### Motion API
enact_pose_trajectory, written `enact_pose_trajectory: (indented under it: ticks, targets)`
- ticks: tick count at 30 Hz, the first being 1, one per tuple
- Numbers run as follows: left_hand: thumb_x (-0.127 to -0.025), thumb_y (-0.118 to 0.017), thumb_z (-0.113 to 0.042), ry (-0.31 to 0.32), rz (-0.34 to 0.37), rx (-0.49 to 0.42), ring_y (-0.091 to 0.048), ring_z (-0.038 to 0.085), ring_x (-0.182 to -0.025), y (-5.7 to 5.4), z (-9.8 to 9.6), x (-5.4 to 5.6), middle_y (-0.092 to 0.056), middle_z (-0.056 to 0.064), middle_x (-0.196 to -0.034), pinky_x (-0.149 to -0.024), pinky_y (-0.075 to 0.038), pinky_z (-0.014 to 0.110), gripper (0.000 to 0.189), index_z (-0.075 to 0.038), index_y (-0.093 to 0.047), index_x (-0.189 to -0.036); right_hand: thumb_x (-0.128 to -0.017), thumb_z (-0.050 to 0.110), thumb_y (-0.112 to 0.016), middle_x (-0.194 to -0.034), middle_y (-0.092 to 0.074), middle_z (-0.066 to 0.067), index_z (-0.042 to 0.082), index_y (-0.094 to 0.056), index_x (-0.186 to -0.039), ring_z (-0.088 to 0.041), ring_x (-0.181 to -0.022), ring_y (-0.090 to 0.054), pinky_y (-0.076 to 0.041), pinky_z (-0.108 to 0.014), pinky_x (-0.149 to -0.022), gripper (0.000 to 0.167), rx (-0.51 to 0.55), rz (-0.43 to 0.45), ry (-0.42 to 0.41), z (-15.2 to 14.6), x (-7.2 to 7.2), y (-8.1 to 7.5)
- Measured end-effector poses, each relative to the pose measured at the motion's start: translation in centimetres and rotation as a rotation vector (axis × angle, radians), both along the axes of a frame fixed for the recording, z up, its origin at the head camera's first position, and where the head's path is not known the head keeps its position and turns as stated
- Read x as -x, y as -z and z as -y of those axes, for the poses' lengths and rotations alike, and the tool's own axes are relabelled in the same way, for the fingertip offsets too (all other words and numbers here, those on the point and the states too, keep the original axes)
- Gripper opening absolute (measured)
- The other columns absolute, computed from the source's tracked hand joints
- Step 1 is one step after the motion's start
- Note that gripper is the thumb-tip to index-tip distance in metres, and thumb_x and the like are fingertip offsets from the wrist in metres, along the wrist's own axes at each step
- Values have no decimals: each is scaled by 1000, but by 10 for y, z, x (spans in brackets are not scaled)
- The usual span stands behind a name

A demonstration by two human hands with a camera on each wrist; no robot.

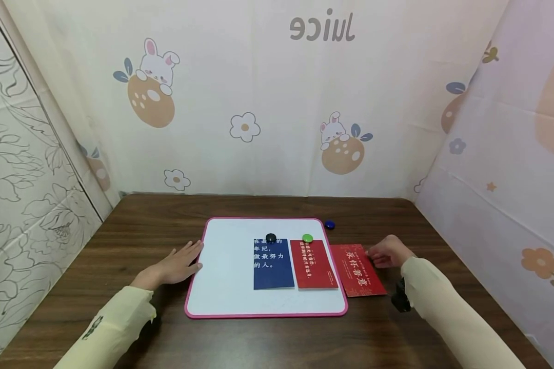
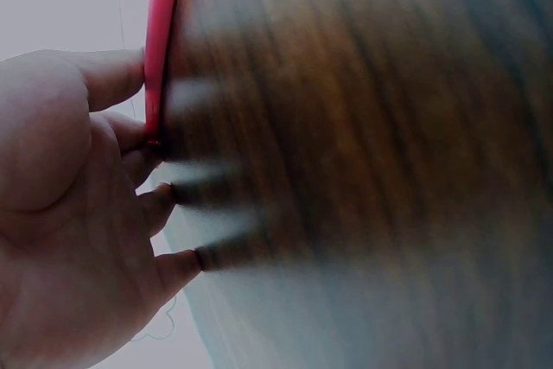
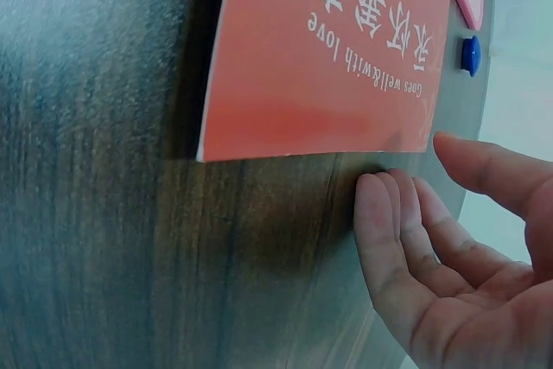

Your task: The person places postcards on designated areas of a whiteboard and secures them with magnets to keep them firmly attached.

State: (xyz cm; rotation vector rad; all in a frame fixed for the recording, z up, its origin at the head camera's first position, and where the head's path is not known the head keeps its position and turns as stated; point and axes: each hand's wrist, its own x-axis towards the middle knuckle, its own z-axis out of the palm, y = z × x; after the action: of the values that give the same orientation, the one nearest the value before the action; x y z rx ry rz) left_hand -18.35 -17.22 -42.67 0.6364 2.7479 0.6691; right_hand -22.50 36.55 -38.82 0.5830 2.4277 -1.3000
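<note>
As hands point(image 1: 174, 264) point(image 1: 390, 252) flank whiteboard point(image 1: 226, 282) and card point(image 1: 357, 271), right contact unclear, sleeves point(image 1: 443, 307) cropped

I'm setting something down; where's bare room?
Bare: the whiteboard between its left edge and the blue card; the table along the whiteboard's near edge. Crowded: the whiteboard's right half, with cards and magnets; beside it, a loose red card and right hand.

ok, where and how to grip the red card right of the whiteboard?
Likely best: pinch the red card by its right edge, coming from the right. It's thin, its left edge borders the whiteboard, and its right edge faces the table, near the right hand.
</note>
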Motion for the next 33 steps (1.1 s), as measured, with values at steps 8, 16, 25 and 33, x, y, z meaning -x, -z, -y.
enact_pose_trajectory:
  ticks: [8,16,25,33]
  targets:
    - [-100,-47,-21,-2,-6,-5,-10,48,-139,0,-1,-1,-16,30,-152,-104,-4,68,61,9,-21,-147,-89,2,-61,-80,-65,-14,-14,-60,-102,-21,-69,-65,-56,-37,-72,20,20,8,-27,3,-4,-1]
    - [-100,-47,-23,-13,-4,4,-10,47,-139,0,-2,-1,-16,29,-152,-105,-4,68,62,8,-21,-147,-89,2,-62,-82,-65,-16,-11,-64,-94,-23,-72,-66,-56,-39,-75,15,23,10,-34,8,-7,-7]
    - [-100,-47,-22,-18,4,7,-10,47,-140,-2,-2,-2,-16,29,-152,-105,-4,68,62,8,-21,-147,-90,3,-62,-83,-65,-18,-15,-61,-102,-25,-73,-66,-55,-40,-77,22,22,-1,-7,10,-8,-7]
    - [-100,-47,-23,-16,3,10,-10,47,-140,1,-1,-1,-16,29,-152,-105,-4,68,62,8,-20,-147,-90,4,-63,-85,-64,-19,-17,-58,-107,-25,-73,-66,-55,-40,-76,27,37,-1,-4,7,-7,-5]
